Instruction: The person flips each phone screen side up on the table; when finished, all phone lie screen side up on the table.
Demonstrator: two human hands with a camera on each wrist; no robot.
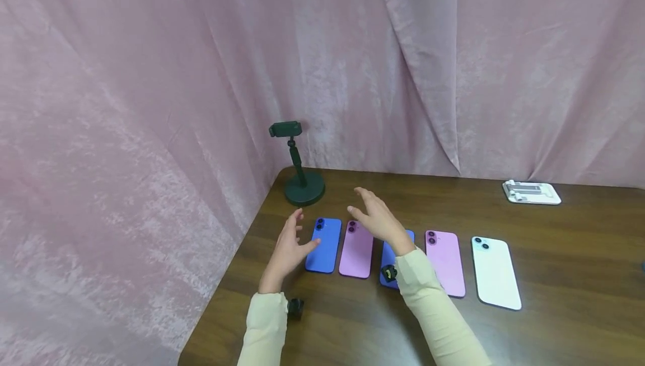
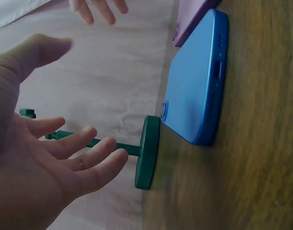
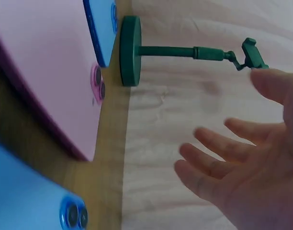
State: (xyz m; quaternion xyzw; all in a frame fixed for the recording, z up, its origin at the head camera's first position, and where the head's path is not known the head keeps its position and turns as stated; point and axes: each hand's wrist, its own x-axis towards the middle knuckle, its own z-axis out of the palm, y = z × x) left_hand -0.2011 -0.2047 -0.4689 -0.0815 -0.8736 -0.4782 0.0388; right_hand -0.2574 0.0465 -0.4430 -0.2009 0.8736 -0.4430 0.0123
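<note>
My left hand [image 1: 288, 247] hovers beside the leftmost blue phone [image 1: 324, 245], fingers spread and holding nothing. Above the pink phone [image 1: 356, 249] next to it, my right hand [image 1: 379, 221] reaches up and leftward, also with spread fingers and an empty palm. Under my right wrist lies a second blue phone [image 1: 388, 255], partly hidden by the arm. A dark green phone stand [image 1: 304, 188] with a round base stands upright behind the leftmost phones. In the left wrist view, a gap separates the fingers from the blue phone [image 2: 192, 81].
To the right lie another pink phone [image 1: 445, 263] and a white phone [image 1: 496, 272], camera sides up. A folded white stand [image 1: 531, 193] rests by the back edge of the wooden table [image 1: 569, 254]. Pink curtain [image 1: 353, 64] hangs behind and at the left.
</note>
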